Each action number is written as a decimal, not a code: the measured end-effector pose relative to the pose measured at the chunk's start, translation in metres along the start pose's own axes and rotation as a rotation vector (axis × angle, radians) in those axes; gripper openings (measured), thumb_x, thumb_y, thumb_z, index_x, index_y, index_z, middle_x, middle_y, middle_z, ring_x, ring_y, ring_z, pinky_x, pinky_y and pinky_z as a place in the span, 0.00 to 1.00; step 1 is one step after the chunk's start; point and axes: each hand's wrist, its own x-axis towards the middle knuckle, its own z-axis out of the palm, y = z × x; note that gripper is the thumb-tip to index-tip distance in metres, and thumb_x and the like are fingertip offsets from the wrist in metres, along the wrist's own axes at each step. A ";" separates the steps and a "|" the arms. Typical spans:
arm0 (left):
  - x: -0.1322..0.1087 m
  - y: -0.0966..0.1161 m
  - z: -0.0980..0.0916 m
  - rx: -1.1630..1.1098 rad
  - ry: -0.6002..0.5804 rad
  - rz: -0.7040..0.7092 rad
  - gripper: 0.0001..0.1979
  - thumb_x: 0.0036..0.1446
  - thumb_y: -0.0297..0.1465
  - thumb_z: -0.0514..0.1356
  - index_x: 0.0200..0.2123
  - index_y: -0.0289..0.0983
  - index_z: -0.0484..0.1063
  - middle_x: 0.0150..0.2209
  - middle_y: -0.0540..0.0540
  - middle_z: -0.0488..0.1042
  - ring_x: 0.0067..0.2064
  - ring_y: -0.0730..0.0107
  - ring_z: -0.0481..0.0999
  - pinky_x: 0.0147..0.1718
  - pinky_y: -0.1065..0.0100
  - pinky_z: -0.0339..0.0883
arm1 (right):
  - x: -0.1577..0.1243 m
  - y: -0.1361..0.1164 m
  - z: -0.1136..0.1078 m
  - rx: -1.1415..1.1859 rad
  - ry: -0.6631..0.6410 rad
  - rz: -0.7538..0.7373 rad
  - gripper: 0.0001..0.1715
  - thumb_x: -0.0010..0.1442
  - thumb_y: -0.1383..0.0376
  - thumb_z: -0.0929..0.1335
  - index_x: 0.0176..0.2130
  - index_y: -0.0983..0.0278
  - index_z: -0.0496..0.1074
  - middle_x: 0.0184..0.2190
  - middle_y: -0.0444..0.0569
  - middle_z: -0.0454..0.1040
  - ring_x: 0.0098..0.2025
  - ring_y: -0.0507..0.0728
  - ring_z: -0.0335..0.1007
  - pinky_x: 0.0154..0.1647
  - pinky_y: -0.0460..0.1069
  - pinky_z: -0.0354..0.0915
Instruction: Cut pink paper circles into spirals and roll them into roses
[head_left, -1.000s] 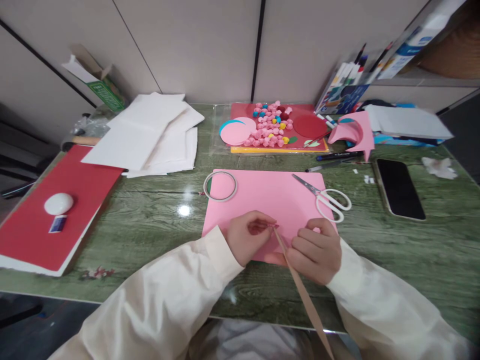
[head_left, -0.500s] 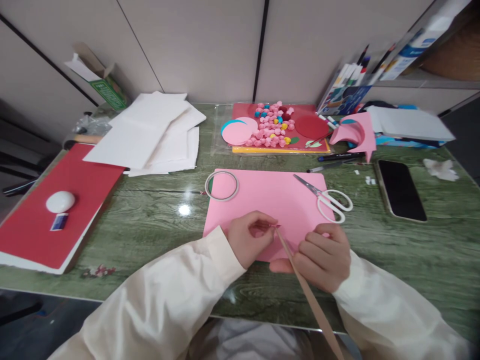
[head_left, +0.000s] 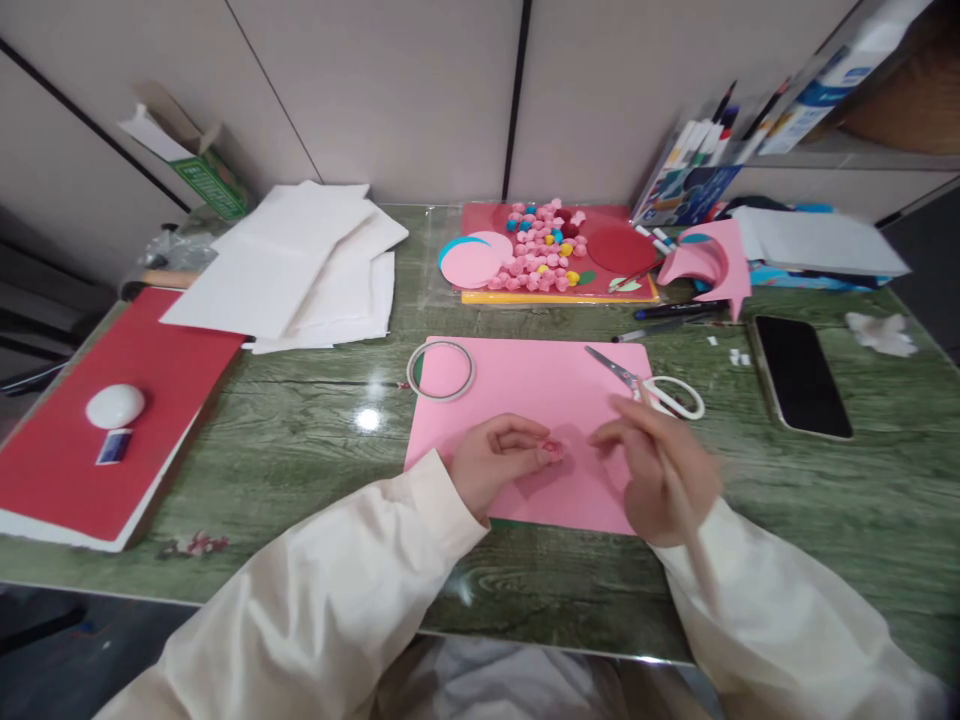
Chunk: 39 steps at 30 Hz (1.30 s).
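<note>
My left hand (head_left: pixel 496 466) rests on the pink paper sheet (head_left: pixel 525 390) with its fingers pinched on a small pink rolled paper piece (head_left: pixel 553 451). My right hand (head_left: pixel 660 465) hovers just to the right, blurred by motion, and holds a thin wooden stick (head_left: pixel 675 490) that runs back along the hand toward my sleeve. White-handled scissors (head_left: pixel 660 392) lie on the sheet just beyond my right hand. A tape ring (head_left: pixel 440 370) sits at the sheet's far left corner.
A red tray (head_left: pixel 600 285) at the back holds several small paper rolls (head_left: pixel 544 255) and paper circles. A black phone (head_left: pixel 799 375) lies at the right, markers (head_left: pixel 660 312) near it. White sheets (head_left: pixel 300 265) and a red board (head_left: pixel 112 410) lie at the left.
My right hand pulled the stick out of the rolled piece and swung it up and to the right. My left hand keeps the roll pinched and has dropped slightly onto the sheet.
</note>
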 end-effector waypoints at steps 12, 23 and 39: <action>0.000 -0.001 -0.001 0.242 0.063 0.080 0.14 0.40 0.34 0.64 0.31 0.34 0.69 0.26 0.49 0.72 0.21 0.80 0.66 0.15 0.78 0.54 | 0.011 0.001 0.019 0.515 -0.456 0.459 0.14 0.50 0.61 0.69 0.38 0.61 0.67 0.34 0.46 0.72 0.36 0.53 0.69 0.36 0.49 0.67; 0.000 -0.001 0.001 0.216 0.058 0.171 0.13 0.40 0.31 0.65 0.29 0.34 0.66 0.25 0.50 0.70 0.24 0.79 0.66 0.26 0.72 0.60 | 0.010 0.000 0.021 0.574 -0.416 0.496 0.12 0.49 0.63 0.70 0.36 0.61 0.69 0.29 0.44 0.73 0.30 0.51 0.69 0.32 0.47 0.68; -0.001 0.004 0.001 0.032 0.014 0.053 0.14 0.40 0.29 0.65 0.31 0.34 0.66 0.26 0.50 0.73 0.29 0.74 0.73 0.31 0.69 0.65 | 0.018 0.002 0.014 0.674 -0.450 0.592 0.14 0.52 0.59 0.67 0.39 0.62 0.68 0.39 0.50 0.72 0.41 0.56 0.69 0.41 0.52 0.66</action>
